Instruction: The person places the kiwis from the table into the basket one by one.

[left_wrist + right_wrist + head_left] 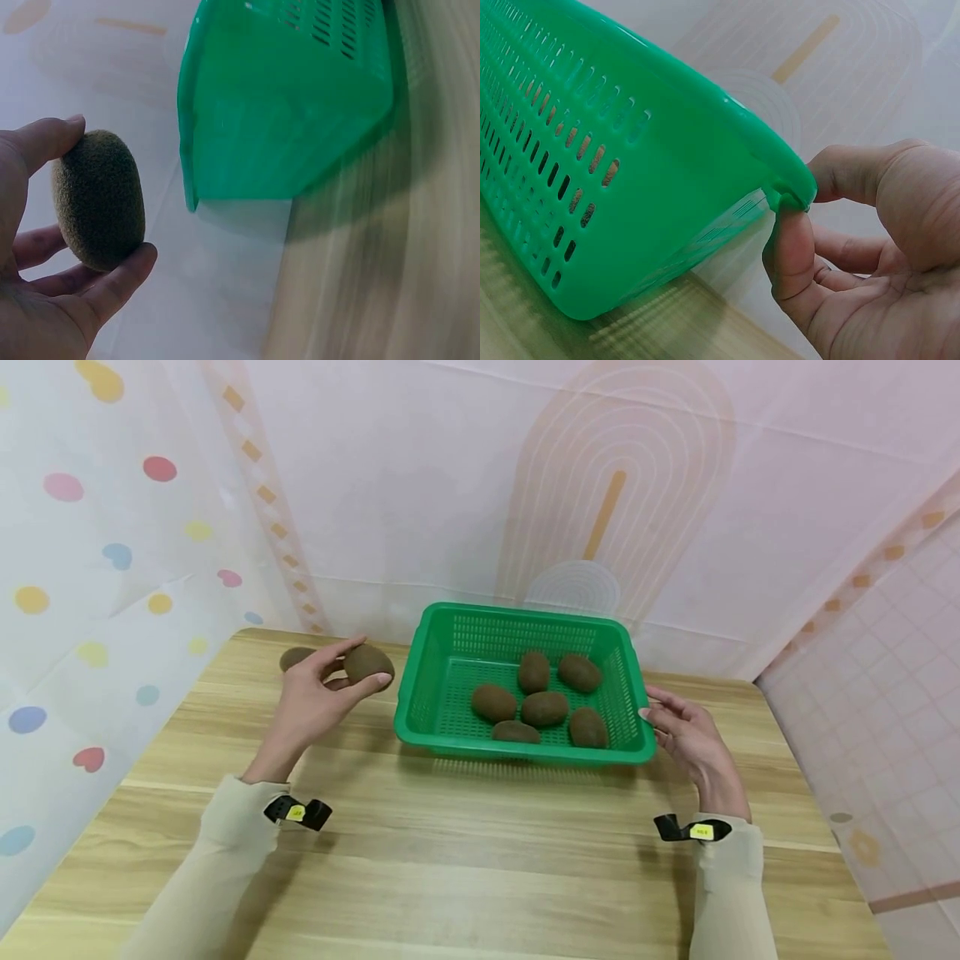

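Note:
My left hand [315,693] holds a brown, fuzzy kiwi [368,667] between thumb and fingers, left of the green plastic basket [517,750]. The left wrist view shows this kiwi [100,200] upright in the grip, apart from the basket's side. Another kiwi [296,657] lies on the table behind the left hand, partly covered by it. With thumb and finger my right hand [686,735] pinches the rim at the basket's right end; the right wrist view shows the rim [799,180] between them. Several kiwis [545,708] lie inside the basket, mostly to the middle and right.
The basket stands on a wood-grain table [480,860] near its back edge. A patterned cloth [420,485] hangs behind the table, and similar sheets enclose the left and right sides. Both wrists wear black straps with yellow labels.

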`<state>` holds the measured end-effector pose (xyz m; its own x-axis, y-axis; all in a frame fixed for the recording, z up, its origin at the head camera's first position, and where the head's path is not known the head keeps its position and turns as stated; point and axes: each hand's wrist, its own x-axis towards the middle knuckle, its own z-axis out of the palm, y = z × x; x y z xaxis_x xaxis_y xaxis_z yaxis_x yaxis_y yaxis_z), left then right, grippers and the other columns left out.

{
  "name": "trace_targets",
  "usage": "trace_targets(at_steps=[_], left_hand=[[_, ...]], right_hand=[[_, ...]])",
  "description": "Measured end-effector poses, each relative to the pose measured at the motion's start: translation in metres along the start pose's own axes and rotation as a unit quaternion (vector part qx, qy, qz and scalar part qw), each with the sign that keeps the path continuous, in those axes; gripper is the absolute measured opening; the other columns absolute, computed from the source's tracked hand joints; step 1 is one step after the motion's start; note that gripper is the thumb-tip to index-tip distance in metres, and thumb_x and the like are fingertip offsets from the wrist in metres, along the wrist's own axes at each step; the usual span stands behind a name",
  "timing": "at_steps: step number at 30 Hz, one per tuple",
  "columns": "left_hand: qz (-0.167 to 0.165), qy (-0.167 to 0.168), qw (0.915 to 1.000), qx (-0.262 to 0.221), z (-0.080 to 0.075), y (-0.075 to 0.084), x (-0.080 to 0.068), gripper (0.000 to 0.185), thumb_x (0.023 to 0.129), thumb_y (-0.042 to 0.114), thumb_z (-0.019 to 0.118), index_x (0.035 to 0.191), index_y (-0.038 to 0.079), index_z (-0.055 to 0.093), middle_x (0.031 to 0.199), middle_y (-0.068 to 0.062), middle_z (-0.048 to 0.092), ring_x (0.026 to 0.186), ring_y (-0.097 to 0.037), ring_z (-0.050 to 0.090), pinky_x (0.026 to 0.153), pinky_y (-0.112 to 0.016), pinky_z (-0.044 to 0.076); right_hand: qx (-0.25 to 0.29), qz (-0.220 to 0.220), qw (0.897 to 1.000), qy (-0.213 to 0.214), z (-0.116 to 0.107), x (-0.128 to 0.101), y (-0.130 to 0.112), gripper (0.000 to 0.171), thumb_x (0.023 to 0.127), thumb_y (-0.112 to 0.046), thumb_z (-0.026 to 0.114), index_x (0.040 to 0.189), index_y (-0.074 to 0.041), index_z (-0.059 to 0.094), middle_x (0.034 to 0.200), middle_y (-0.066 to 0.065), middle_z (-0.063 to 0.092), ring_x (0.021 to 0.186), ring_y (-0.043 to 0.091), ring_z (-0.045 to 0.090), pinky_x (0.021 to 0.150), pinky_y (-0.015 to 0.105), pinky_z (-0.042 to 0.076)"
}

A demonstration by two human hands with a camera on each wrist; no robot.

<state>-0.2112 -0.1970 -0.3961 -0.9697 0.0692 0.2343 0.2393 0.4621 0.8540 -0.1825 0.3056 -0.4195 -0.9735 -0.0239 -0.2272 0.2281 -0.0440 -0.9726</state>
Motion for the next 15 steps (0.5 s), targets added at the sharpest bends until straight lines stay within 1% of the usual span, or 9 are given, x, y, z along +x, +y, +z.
trace_targets(at_steps=[3,5,8,11,13,15], left_hand=[[0.013,-0.003,0.9999,0.000,0.006,0.005,0.003,0.066,0.088,0.035,0.082,0.148,0.020,0.058,0.146,-0.009,0.059,0.121,-0.029,0.066,0.087,-0.011,0.055],[0.013,-0.006,0.9999,-0.003,0.009,0.009,0.006,0.065,0.088,0.037,0.082,0.147,0.022,0.058,0.144,-0.006,0.060,0.120,-0.025,0.066,0.089,-0.015,0.056],[0.014,-0.009,0.9999,-0.004,0.014,0.013,0.008,0.065,0.087,0.039,0.083,0.146,0.024,0.059,0.142,-0.004,0.061,0.119,-0.021,0.065,0.093,-0.025,0.058],[0.025,-0.014,0.9995,-0.010,0.017,0.017,0.010,0.065,0.088,0.037,0.082,0.147,0.022,0.059,0.142,-0.005,0.061,0.119,-0.021,0.065,0.098,-0.034,0.058],[0.032,-0.018,0.9992,-0.014,0.019,0.020,0.012,0.064,0.089,0.035,0.082,0.147,0.021,0.058,0.142,-0.006,0.061,0.119,-0.022,0.065,0.098,-0.034,0.058],[0.038,-0.022,0.9988,-0.020,0.022,0.022,0.013,0.063,0.089,0.033,0.082,0.147,0.021,0.059,0.142,-0.006,0.062,0.119,-0.022,0.065,0.097,-0.030,0.058]], right_hand=[[0.004,0.000,1.000,-0.001,0.000,0.001,0.000,0.066,0.101,-0.012,0.066,0.157,0.002,0.035,0.104,-0.008,0.065,0.091,0.002,0.065,0.078,0.015,0.057],[0.004,-0.001,1.000,-0.001,0.000,0.001,0.000,0.066,0.101,-0.012,0.066,0.157,0.002,0.035,0.104,-0.008,0.065,0.090,0.002,0.065,0.078,0.015,0.057],[0.000,-0.001,1.000,-0.001,0.000,0.001,0.001,0.066,0.101,-0.012,0.066,0.157,0.002,0.035,0.103,-0.008,0.064,0.090,0.002,0.065,0.077,0.015,0.057],[-0.002,-0.002,1.000,-0.001,0.000,0.001,0.001,0.065,0.101,-0.012,0.066,0.157,0.001,0.036,0.103,-0.009,0.064,0.090,0.002,0.065,0.077,0.015,0.057],[-0.003,-0.001,1.000,0.000,0.000,0.001,0.001,0.064,0.101,-0.012,0.065,0.157,0.001,0.036,0.103,-0.008,0.063,0.089,0.002,0.065,0.077,0.015,0.057],[-0.001,0.000,1.000,0.000,-0.001,0.001,0.001,0.065,0.101,-0.012,0.065,0.157,0.001,0.035,0.104,-0.008,0.064,0.090,0.002,0.065,0.077,0.015,0.057]])
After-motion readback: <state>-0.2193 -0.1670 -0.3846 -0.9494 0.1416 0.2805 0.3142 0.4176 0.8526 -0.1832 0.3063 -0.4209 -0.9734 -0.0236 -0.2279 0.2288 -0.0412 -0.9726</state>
